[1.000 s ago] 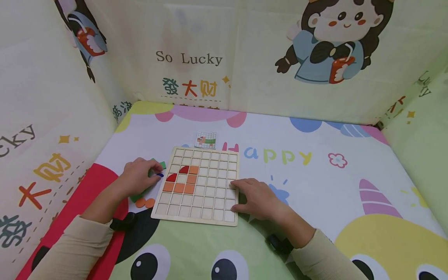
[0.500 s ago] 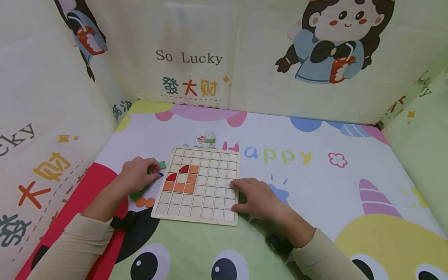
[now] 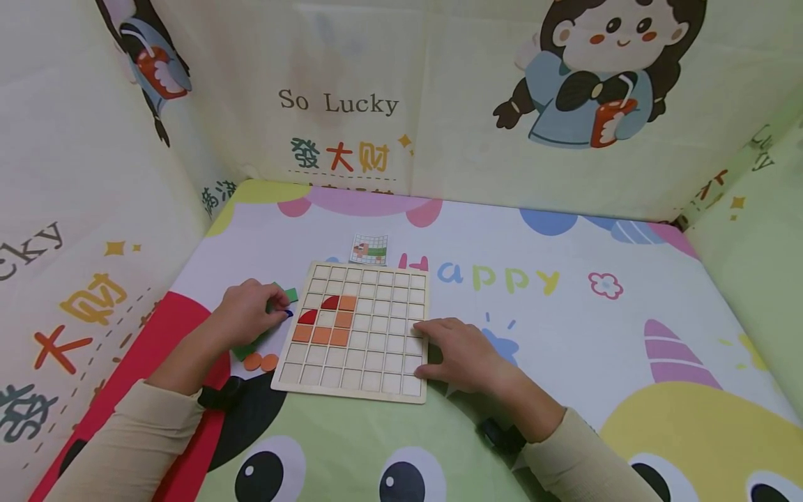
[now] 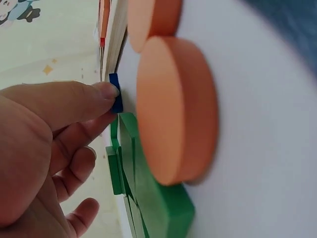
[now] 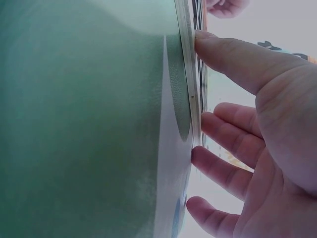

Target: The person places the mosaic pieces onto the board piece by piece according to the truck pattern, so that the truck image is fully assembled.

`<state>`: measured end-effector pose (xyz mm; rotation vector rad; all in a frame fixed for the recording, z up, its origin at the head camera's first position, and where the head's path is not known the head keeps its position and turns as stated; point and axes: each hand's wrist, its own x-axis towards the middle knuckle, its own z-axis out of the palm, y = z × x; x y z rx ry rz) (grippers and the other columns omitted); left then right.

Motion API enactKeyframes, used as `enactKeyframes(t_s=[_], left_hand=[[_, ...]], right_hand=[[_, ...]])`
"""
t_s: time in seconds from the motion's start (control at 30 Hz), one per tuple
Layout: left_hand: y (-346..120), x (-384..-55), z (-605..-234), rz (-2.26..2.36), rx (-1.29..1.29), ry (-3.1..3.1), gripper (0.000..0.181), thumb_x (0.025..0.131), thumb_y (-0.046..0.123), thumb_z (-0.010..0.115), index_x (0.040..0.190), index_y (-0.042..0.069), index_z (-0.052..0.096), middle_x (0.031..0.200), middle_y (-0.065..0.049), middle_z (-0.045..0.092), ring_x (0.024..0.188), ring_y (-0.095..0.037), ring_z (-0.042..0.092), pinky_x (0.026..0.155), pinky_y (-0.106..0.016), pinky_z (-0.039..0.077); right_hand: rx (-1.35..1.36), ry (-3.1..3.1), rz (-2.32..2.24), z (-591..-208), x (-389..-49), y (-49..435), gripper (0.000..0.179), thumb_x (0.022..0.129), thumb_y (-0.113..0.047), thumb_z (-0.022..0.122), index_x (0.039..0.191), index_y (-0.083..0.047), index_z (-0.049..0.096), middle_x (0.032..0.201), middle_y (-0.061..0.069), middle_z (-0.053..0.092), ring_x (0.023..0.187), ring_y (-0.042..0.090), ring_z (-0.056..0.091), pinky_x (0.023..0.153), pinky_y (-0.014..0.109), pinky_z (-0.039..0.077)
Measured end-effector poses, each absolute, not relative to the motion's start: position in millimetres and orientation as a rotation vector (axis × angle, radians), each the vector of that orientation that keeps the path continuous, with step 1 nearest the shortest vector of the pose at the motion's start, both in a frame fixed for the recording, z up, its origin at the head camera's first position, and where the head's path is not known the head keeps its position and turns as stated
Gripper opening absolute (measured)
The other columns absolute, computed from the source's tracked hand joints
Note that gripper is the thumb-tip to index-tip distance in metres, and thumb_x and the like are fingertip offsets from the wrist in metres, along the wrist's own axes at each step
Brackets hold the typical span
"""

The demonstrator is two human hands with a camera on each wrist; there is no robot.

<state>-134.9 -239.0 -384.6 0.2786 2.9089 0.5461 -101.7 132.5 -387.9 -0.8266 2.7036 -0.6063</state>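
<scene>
Left of the wooden grid board point(image 3: 379, 362), my left hand point(image 3: 246, 312) pinches a small blue piece point(image 4: 117, 94) between thumb and fingertip, close above the tabletop. Green pieces point(image 4: 148, 183) lie under and beside that hand, partly hidden by it in the head view. Two orange discs point(image 3: 268, 362) lie near the board's lower left side. Along the right edge of the board rests my right hand point(image 3: 461, 355), thumb and fingers spread and touching the rim. Set in the board's left part are several orange squares point(image 3: 321, 336) and two dark red quarter-round pieces point(image 3: 307, 318).
A small card point(image 3: 369, 249) with a coloured grid picture lies just behind the board. The tabletop point(image 3: 552, 335) has a printed cartoon cover. Printed fabric walls point(image 3: 458, 160) stand at the back and both sides.
The fingers of my left hand have shifted very slightly around the blue piece. My right hand and the board have stayed in place.
</scene>
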Motion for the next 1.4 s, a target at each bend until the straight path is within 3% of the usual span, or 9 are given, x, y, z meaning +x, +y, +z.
enactKeyframes(t_s=[0.47, 0.97, 1.4], left_hand=[[-225.7, -133.6, -371.6, 0.541, 0.392, 2.947, 0.028, 0.081, 0.017, 0.082, 0.104, 0.003, 0.071, 0.094, -0.01, 0.066, 0.095, -0.032, 0.053, 0.085, -0.054, 0.043], [-190.1, -135.4, -373.0, 0.527, 0.452, 2.913, 0.02, 0.085, 0.02, 0.08, 0.101, 0.01, 0.071, 0.093, 0.0, 0.069, 0.097, -0.027, 0.051, 0.098, -0.059, 0.033], [-179.7, -136.3, -378.8, 0.447, 0.521, 2.923, 0.017, 0.084, 0.021, 0.081, 0.095, 0.013, 0.071, 0.088, 0.002, 0.065, 0.094, -0.025, 0.052, 0.091, -0.057, 0.037]], right_hand=[[-0.835, 2.705, -0.609, -388.1, -101.7, 132.5, 0.068, 0.084, -0.033, 0.081, 0.14, -0.006, 0.056, 0.137, 0.011, 0.059, 0.127, 0.034, 0.052, 0.099, 0.054, 0.043], [-0.833, 2.706, -0.613, -389.8, -101.9, 133.5, 0.067, 0.084, -0.033, 0.081, 0.14, -0.007, 0.055, 0.137, 0.011, 0.059, 0.128, 0.034, 0.051, 0.099, 0.055, 0.043], [-0.825, 2.701, -0.615, -389.6, -101.6, 133.2, 0.067, 0.084, -0.033, 0.081, 0.14, -0.006, 0.055, 0.137, 0.012, 0.058, 0.127, 0.034, 0.051, 0.099, 0.055, 0.042]])
